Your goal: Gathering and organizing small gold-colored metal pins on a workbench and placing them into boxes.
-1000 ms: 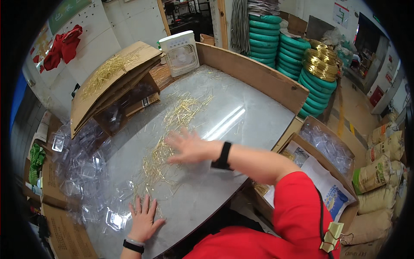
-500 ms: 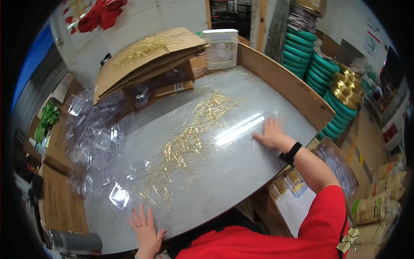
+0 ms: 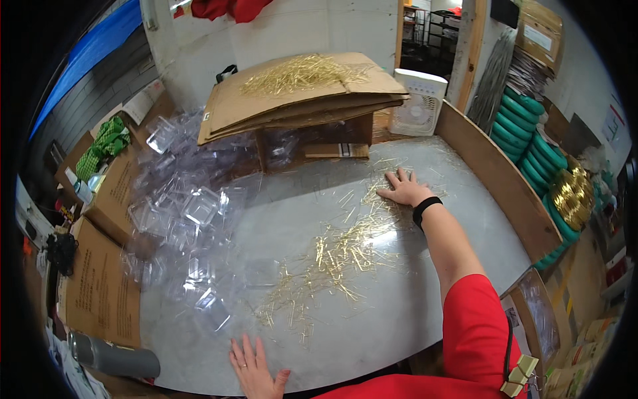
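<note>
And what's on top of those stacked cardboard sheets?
A loose heap of thin gold-coloured wire pieces lies on the top cardboard sheet. The part of that sheet beneath the heap is covered, so I can't see it.

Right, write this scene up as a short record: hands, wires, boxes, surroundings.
Left hand: empty, fingers spread, at the near edge of the grey table
Right hand: fingers spread, at the far part of the wires
Wires: gold, scattered over the table, more on the cardboard
Plastic boxes: clear, heaped at left
Fan: white, right of the cardboard
Bottle: grey, near left
</note>
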A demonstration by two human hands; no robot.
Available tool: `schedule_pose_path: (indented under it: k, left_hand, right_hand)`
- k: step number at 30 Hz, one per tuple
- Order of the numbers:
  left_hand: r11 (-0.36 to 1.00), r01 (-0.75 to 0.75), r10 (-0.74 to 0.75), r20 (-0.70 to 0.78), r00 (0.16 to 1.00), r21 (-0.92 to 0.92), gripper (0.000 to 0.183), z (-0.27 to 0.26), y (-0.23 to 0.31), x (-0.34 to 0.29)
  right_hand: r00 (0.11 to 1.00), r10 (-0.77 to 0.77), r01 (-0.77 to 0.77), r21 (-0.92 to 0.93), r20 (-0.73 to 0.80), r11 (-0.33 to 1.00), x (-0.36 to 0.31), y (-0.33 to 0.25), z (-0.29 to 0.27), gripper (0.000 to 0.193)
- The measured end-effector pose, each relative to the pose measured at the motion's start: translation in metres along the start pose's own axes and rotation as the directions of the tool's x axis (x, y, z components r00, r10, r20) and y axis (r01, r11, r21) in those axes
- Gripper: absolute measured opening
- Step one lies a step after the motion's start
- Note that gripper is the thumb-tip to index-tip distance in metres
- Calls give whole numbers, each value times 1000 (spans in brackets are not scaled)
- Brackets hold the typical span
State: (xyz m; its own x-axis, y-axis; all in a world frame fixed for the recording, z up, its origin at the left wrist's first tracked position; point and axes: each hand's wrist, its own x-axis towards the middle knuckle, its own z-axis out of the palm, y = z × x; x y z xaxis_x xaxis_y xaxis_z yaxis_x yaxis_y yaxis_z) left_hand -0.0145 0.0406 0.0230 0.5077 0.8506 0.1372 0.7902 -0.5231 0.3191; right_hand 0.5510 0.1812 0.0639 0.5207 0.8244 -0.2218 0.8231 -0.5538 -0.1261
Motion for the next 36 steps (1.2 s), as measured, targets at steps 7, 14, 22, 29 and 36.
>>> schedule_pose_path:
  k: [7, 14, 22, 29, 36]
  left_hand:
    - [996, -40, 36, 50, 998, 82, 88, -8, 6, 4]
    - [998, -22, 15, 125, 992, 53, 96, -6, 3, 4]
    - [992, -50, 49, 16, 999, 118, 90, 2, 4, 1]
    - [985, -119, 124, -37, 992, 122, 94, 3, 5, -1]
    - [973, -212, 219, -72, 973, 90, 88, 10, 5, -9]
  right_hand:
    - [966, -231, 247, -147, 121, 958, -27, -75, 22, 97]
    - [967, -220, 193, -193, -131, 962, -39, -31, 24, 100]
    - [672, -741, 704, -304, -10, 642, -158, -136, 52, 91]
    - [560, -829, 811, -197, -17, 551, -233, -174, 106, 89]
    - [587, -807, 787, -186, -68, 588, -306, -156, 123, 84]
